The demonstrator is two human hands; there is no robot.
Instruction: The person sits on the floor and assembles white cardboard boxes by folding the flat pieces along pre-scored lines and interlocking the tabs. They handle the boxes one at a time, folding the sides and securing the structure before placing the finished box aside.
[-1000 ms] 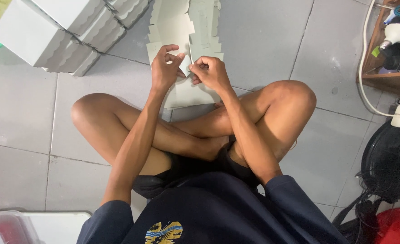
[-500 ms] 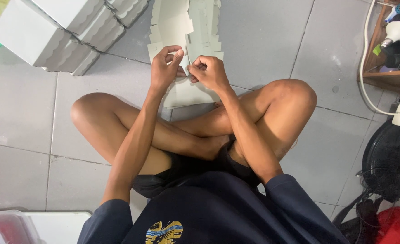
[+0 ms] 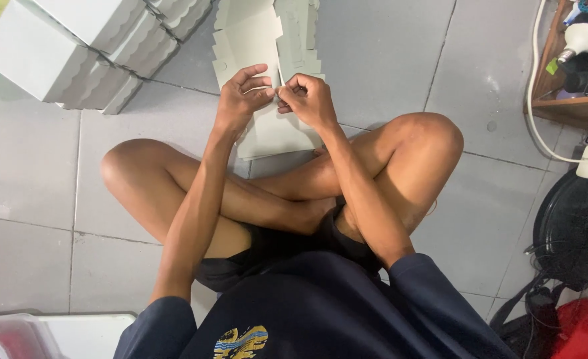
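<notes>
Left hand and right hand both pinch one flat pale-grey cardboard box blank; uneven pressure could likely tear its tab

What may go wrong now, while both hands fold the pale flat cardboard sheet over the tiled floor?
1. The left hand and right hand pinch one small flap of the pale flat cardboard sheet; it might tear or crease crookedly.
2. The stack of finished white scalloped boxes stands close to the left; a swinging elbow could perhaps knock it.
</notes>
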